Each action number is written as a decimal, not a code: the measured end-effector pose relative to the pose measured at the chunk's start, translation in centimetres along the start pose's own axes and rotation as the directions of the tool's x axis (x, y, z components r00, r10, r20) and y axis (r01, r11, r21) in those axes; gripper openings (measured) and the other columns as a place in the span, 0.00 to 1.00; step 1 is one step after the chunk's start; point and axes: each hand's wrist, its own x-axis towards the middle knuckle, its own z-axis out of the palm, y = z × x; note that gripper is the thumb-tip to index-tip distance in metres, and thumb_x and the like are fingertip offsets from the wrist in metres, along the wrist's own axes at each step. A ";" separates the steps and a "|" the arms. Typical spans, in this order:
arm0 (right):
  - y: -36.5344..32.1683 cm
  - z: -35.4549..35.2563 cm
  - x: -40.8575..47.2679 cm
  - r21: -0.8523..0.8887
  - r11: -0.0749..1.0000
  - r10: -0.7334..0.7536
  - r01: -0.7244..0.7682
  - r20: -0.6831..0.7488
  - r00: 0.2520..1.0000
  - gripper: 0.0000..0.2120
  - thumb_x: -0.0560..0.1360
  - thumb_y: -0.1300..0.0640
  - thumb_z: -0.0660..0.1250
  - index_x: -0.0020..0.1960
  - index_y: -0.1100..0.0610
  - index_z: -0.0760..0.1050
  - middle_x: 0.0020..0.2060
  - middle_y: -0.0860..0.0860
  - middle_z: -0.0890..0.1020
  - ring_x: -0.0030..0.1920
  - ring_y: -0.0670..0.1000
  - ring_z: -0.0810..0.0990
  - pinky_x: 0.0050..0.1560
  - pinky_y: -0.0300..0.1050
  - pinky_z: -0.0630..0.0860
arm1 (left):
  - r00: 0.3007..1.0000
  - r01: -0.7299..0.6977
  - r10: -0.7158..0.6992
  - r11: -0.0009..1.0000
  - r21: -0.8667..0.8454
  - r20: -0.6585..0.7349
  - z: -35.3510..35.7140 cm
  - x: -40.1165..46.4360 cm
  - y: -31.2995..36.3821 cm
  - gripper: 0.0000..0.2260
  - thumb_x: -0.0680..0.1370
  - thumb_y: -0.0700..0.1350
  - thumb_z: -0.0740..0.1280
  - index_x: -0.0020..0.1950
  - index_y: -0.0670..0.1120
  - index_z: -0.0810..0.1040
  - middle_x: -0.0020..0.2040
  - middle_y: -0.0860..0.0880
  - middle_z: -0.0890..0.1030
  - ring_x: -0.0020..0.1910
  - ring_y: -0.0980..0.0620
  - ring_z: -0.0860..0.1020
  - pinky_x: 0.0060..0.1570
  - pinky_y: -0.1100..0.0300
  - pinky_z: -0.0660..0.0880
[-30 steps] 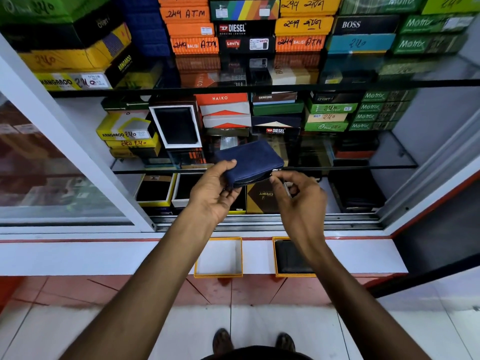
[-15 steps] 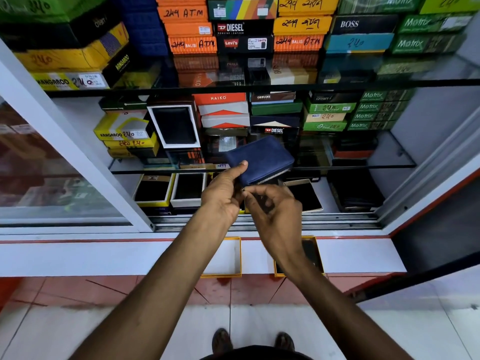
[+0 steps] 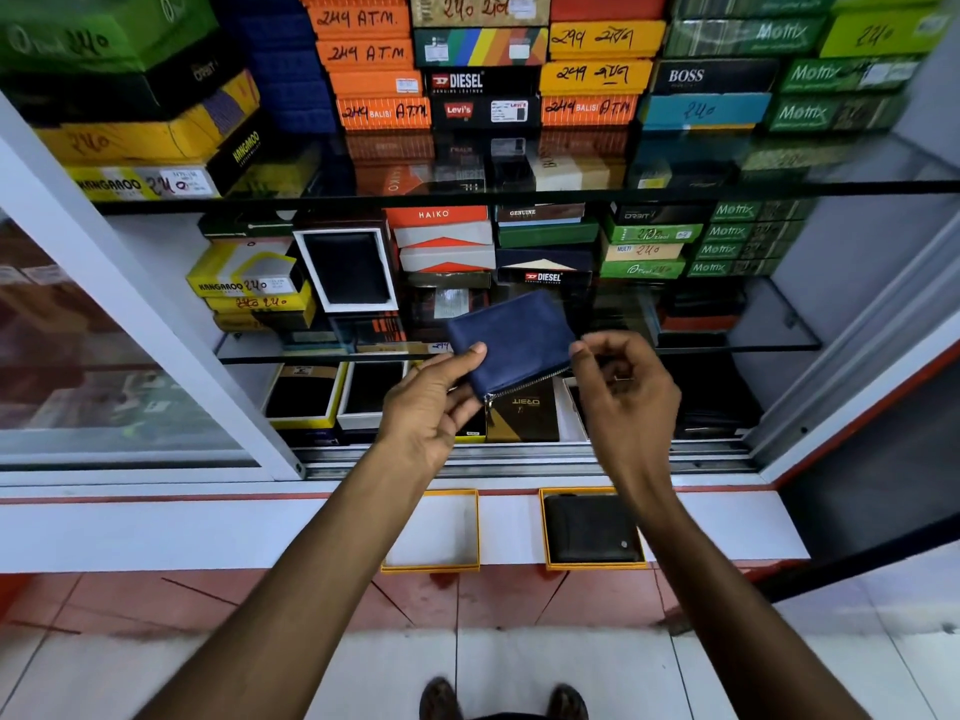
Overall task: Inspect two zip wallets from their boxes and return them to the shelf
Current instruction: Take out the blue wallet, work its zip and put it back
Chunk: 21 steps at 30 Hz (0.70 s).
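Note:
My left hand [image 3: 431,407] pinches the left end of a blue zip wallet [image 3: 514,340], held up in front of the open cabinet with its zip edge along the bottom and the puller hanging at the lower left corner. My right hand [image 3: 623,387] touches the wallet's right corner with thumb and fingertips. On the white ledge below lie two yellow-rimmed boxes: the left box [image 3: 431,566] holds nothing, the right box [image 3: 545,527] holds a black wallet [image 3: 592,530].
Glass shelves [image 3: 779,348] in the cabinet carry stacks of coloured wallet boxes. Open display boxes [image 3: 306,397] stand on the bottom shelf. A sliding glass door with a white frame [image 3: 135,324] covers the left side. My feet stand on the tiled floor [image 3: 156,667].
My right hand moved from the zip's left end, under the wallet, out to its right corner. The wallet stayed in my left hand, slightly lifted.

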 end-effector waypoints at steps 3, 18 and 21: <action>0.0 -0.5 1.6 0.115 0.963 0.232 -0.244 0.107 0.967 0.11 0.76 0.53 0.70 0.57 0.55 0.79 0.44 0.45 0.84 0.43 0.43 0.81 0.40 0.35 0.77 | 0.999 -0.035 0.033 0.999 0.036 0.039 -0.9 -0.2 0.2 0.21 0.69 0.38 0.75 0.62 0.43 0.77 0.53 0.44 0.85 0.43 0.53 0.85 0.38 0.62 0.81; 0.1 -2.0 1.5 0.084 0.984 -0.179 0.159 0.378 0.908 0.16 0.71 0.64 0.74 0.56 0.50 0.81 0.49 0.40 0.82 0.52 0.47 0.83 0.56 0.44 0.81 | 0.897 -0.416 0.326 0.850 0.322 0.298 -3.8 -1.4 2.7 0.18 0.75 0.32 0.67 0.61 0.48 0.81 0.54 0.46 0.84 0.55 0.48 0.82 0.54 0.53 0.80; 0.4 -1.9 1.4 -0.010 0.908 -0.399 0.419 0.286 0.871 0.15 0.70 0.67 0.75 0.55 0.55 0.82 0.55 0.48 0.83 0.58 0.47 0.81 0.59 0.44 0.80 | 0.939 -0.258 0.209 0.953 0.157 0.272 -3.7 -1.8 3.4 0.14 0.78 0.37 0.61 0.62 0.42 0.80 0.57 0.41 0.83 0.53 0.46 0.82 0.53 0.52 0.80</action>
